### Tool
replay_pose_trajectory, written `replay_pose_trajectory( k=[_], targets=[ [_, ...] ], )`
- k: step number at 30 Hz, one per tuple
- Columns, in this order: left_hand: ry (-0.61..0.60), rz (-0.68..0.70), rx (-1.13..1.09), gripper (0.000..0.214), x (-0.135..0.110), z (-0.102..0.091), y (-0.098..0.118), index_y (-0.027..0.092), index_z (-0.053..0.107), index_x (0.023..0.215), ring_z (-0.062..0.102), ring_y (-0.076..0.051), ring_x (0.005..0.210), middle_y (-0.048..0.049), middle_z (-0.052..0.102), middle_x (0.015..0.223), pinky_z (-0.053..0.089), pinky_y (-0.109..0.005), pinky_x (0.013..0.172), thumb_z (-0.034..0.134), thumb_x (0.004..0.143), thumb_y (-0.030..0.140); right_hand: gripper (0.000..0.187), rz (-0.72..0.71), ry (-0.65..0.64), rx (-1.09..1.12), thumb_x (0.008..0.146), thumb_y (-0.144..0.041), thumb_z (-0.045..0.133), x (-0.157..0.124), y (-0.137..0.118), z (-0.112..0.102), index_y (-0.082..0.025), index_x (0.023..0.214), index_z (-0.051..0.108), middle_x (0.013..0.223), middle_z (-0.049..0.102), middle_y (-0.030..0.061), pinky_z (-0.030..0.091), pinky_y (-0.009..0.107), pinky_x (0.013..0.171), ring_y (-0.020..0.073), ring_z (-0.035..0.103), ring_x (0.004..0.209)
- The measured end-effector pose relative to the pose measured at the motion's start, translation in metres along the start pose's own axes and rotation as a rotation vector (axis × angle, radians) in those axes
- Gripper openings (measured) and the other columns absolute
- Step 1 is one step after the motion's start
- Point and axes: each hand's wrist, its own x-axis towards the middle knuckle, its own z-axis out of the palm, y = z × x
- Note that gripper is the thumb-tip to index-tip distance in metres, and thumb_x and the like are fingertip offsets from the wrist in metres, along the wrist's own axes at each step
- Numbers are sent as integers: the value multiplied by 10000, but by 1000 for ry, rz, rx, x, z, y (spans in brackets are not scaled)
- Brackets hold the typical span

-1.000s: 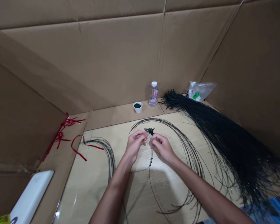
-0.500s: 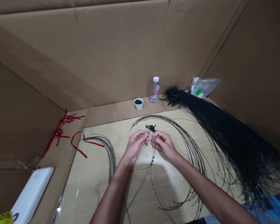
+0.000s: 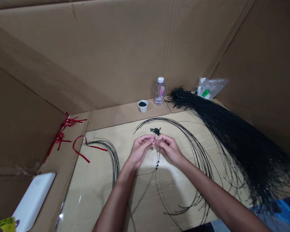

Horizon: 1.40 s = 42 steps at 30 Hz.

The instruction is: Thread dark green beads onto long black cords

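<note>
Our left hand (image 3: 140, 152) and right hand (image 3: 170, 149) are curling inward and meeting, fingertips nearly touching as they pinch a thin black cord (image 3: 157, 156) between them. The cord is hanging down toward us, with small dark beads (image 3: 157, 164) threaded on it; exactly how the fingers grip it is too small to tell. We are working inside tall corrugated cardboard walls (image 3: 91, 54), over a pale, glossy-taped cardboard sheet (image 3: 94, 196). A thick, bristling bundle of black cords (image 3: 234, 138) is sweeping down along our right. Looser black cord loops (image 3: 198, 158) are arcing around both hands, and another curve of cord (image 3: 113, 158) is bending past our left wrist. Red ribbon (image 3: 62, 135) is trailing at the left, near a white slab (image 3: 33, 201). Beyond the hands, a clear water bottle (image 3: 159, 91) is standing beside a white cup of dark beads (image 3: 142, 105), a crumpled plastic bag (image 3: 211, 87) is lying behind the bundle, and a small heap of loose dark beads (image 3: 155, 131) is sitting just past our fingertips.
</note>
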Motion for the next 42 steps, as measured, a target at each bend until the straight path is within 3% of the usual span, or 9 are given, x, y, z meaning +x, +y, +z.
replay_pose_trajectory(
  k=[19,42],
  targets=[
    [-25,27,85,260,-2,5,6,159,835,867,612,-133,708,-50,728,801,490,-270,704,951,696,318,207,1,34,-76,797,-329,726,0,-2,-1,-215,674,606,534,484,-57,197,244,455,86,291,460],
    [-34,36,134,253,-4,4,3,168,842,919,617,-132,696,-50,740,808,510,-276,716,937,739,318,218,-6,35,-86,797,-345,757,1,-5,-2,-205,665,654,532,515,-45,219,249,463,89,321,461]
  ],
)
